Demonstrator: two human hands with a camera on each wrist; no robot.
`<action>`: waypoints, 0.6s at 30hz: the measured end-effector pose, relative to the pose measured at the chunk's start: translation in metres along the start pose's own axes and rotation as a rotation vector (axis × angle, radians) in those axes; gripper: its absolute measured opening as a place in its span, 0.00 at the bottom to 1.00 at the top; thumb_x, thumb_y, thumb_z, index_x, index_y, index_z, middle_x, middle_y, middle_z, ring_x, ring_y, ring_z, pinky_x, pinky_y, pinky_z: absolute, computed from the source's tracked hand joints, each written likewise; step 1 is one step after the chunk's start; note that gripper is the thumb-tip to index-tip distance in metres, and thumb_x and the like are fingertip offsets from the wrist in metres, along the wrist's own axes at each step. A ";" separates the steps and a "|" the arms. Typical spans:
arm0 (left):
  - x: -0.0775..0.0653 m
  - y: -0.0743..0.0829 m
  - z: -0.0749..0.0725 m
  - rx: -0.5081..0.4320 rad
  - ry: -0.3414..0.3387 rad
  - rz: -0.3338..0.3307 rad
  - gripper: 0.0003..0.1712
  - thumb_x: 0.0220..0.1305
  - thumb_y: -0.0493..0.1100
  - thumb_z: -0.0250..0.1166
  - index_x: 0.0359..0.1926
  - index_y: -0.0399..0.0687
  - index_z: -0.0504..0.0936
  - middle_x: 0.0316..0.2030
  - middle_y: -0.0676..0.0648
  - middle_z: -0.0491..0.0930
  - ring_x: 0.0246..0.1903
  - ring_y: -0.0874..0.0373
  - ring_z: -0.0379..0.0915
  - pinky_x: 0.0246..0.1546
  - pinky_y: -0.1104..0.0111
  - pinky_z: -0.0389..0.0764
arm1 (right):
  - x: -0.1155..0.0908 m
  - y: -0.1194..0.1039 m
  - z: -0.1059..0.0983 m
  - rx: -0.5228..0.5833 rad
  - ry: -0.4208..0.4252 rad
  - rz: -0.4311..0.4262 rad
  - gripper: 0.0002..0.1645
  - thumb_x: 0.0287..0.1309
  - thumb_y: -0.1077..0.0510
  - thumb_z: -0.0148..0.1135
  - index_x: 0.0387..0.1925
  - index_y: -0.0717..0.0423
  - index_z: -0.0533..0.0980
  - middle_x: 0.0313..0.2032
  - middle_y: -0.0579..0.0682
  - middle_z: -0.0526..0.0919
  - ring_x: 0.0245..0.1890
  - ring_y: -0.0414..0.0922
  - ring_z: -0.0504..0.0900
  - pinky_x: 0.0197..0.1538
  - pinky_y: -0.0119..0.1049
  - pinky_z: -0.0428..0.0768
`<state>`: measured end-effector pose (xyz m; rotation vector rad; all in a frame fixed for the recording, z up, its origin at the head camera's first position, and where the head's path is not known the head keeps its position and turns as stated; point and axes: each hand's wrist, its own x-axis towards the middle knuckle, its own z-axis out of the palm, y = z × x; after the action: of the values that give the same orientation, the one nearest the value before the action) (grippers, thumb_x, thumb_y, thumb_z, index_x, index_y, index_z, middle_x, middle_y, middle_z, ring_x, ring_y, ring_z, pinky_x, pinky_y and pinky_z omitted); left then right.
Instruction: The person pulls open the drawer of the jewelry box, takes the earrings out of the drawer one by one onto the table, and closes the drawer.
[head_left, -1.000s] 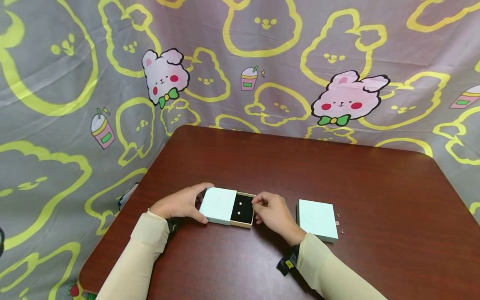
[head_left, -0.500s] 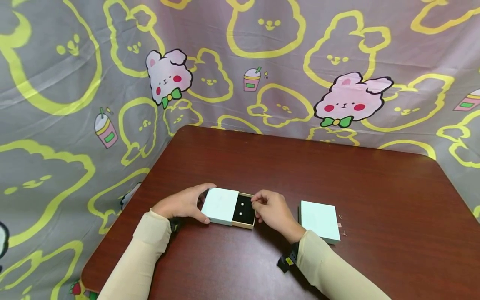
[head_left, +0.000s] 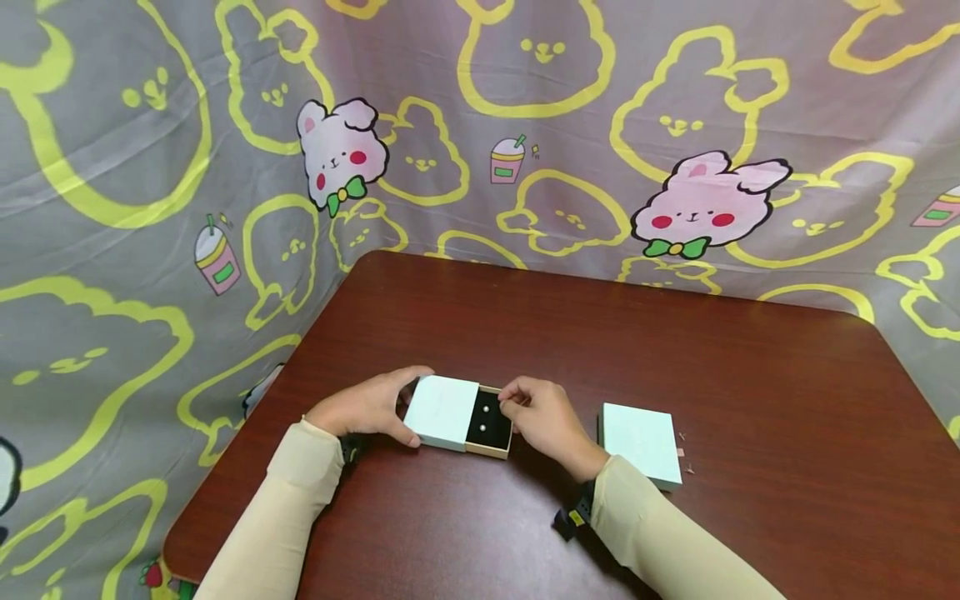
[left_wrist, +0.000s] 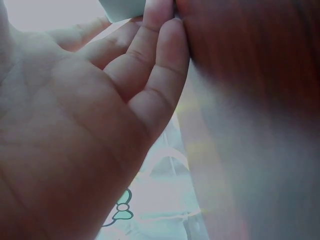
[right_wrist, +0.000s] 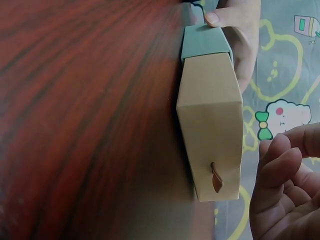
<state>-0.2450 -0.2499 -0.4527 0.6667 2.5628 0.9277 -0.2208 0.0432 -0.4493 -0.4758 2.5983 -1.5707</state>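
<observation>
A pale mint slide-out jewelry box (head_left: 442, 412) lies on the table, its cream drawer (right_wrist: 210, 125) pulled partly out to the right. On the drawer's black pad (head_left: 491, 427) sit two pearl stud earrings (head_left: 484, 409). My left hand (head_left: 367, 406) grips the sleeve's left end between thumb and fingers; the left wrist view shows mainly its palm and only a corner of the box. Above the drawer's right end hovers my right hand (head_left: 543, 414), thumb and forefinger drawn together. Whether anything small is between those fingertips is hidden.
A second mint box (head_left: 640, 444) stands closed to the right, with a pink tab and tiny pale bits (head_left: 688, 468) beside it. The brown table (head_left: 600, 333) meets a patterned curtain (head_left: 555, 167) at the back and left.
My right hand has moved slightly left, from the drawer's right edge to over the black pad. My left hand keeps its hold on the box. The head view has shifted a little.
</observation>
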 end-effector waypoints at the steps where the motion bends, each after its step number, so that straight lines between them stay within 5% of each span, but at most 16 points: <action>1: 0.000 0.000 0.000 -0.001 0.002 0.003 0.58 0.34 0.47 0.84 0.67 0.46 0.63 0.47 0.52 0.73 0.42 0.56 0.71 0.42 0.63 0.76 | 0.000 0.000 0.000 -0.003 -0.002 -0.001 0.04 0.58 0.65 0.62 0.35 0.58 0.82 0.21 0.49 0.81 0.18 0.42 0.78 0.26 0.38 0.76; 18: -0.001 0.000 -0.001 -0.025 -0.002 -0.004 0.58 0.35 0.47 0.85 0.67 0.46 0.63 0.47 0.51 0.73 0.42 0.55 0.71 0.42 0.62 0.76 | 0.007 -0.002 0.000 -0.056 -0.014 0.001 0.05 0.61 0.61 0.62 0.37 0.55 0.83 0.25 0.45 0.82 0.20 0.41 0.79 0.28 0.39 0.78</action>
<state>-0.2445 -0.2510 -0.4513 0.6544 2.5460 0.9553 -0.2268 0.0399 -0.4470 -0.4872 2.6379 -1.4915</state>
